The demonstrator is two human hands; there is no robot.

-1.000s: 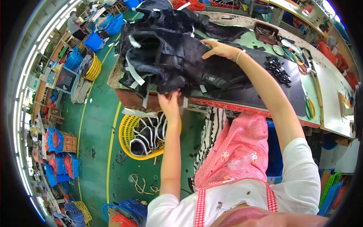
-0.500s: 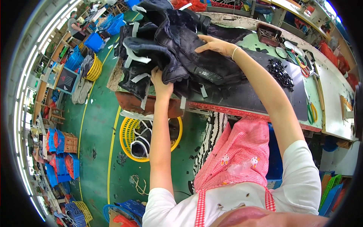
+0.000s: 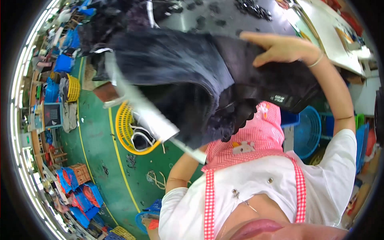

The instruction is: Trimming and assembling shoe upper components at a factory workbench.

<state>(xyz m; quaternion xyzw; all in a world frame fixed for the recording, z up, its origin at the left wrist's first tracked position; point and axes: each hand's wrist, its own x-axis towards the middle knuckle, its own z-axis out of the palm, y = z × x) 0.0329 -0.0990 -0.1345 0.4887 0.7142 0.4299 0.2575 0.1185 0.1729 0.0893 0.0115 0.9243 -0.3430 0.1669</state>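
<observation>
Fig.: I see my right hand (image 3: 282,48) w/ fingers (image 3: 256,37) pressed together, flat on top of black garment bundle (image 3: 188,80), lifted above yellow basket (image 3: 124,132). Left hand hidden under fabric; fingers' state: can't tell.

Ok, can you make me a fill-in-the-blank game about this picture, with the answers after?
1. The right hand rests on a big bundle of ____ coloured fabric.
2. The round basket on the floor is ____.
3. The floor is painted ____.
4. The checked apron is white and ____.

Missing words: black, yellow, green, pink.
</observation>
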